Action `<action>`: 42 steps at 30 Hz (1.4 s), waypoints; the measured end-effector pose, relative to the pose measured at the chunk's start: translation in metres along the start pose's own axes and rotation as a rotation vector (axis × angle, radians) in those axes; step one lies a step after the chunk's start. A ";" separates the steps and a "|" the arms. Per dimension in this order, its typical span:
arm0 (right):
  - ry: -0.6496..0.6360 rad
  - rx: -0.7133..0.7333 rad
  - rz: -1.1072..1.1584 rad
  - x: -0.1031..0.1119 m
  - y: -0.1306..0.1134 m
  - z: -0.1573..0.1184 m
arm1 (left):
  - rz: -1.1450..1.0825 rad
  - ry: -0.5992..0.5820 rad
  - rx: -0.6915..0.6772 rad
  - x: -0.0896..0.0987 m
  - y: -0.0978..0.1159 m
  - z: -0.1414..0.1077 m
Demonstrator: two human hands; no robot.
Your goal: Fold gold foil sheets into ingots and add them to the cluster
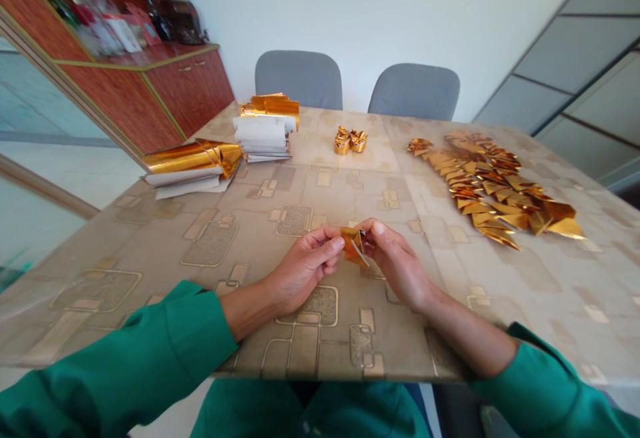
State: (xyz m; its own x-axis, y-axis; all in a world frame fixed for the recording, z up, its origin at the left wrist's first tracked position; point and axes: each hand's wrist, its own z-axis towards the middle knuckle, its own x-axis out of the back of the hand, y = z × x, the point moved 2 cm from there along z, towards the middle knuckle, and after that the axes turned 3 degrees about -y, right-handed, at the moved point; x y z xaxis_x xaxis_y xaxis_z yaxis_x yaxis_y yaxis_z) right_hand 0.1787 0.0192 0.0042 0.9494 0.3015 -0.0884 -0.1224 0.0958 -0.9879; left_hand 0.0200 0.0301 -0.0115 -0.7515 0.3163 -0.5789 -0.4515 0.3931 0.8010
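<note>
A big table (100, 225) with a shiny tan cloth fills the room's middle. Behind it stands a red-brown cabinet (145, 98), and two gray chairs (299, 78) (414, 91) wait at the far side. On the cabinet top sits a glass jar (179, 18) with something dark inside, next to bags and boxes. It is hard to tell what they hold.

On the right of the table lies a long heap of gold folds (490, 185). Near the far edge are a white and gold paper stack (265, 133) and a gold paper roll (193, 165) on white sheets. Between the stack and the heap sit two small gold shapes (351, 140).

The person's green sleeves (120, 358) reach in from the near edge. The left hand (303, 271) and right hand (397, 265) meet above the middle of the table. Both are nearly closed, and their fingertips pinch a gold piece (353, 246) from each side. It is held up off the cloth.

The thin gold piece could tear or crease if pinched too hard. It could also slip if a hand lets go. A bumped table edge could send the paper stack sliding, and a wide arm could scatter the gold heap.
</note>
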 end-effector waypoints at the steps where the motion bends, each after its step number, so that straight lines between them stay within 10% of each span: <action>1: -0.011 -0.057 0.068 0.000 0.001 0.001 | 0.003 -0.014 0.004 0.000 0.000 0.000; 10: -0.084 -0.341 0.340 0.001 0.005 -0.002 | 0.048 -0.057 0.066 0.000 0.000 -0.001; 42: -0.308 -0.418 0.552 0.000 0.002 -0.005 | -0.199 -0.266 0.202 -0.007 0.000 -0.007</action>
State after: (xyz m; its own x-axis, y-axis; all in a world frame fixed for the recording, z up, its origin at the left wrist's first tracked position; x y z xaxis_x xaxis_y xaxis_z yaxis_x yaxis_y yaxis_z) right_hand 0.1801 0.0146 0.0012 0.6506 0.4589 -0.6051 -0.3781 -0.4952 -0.7822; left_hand 0.0222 0.0220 -0.0065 -0.4958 0.4189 -0.7607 -0.4521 0.6234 0.6379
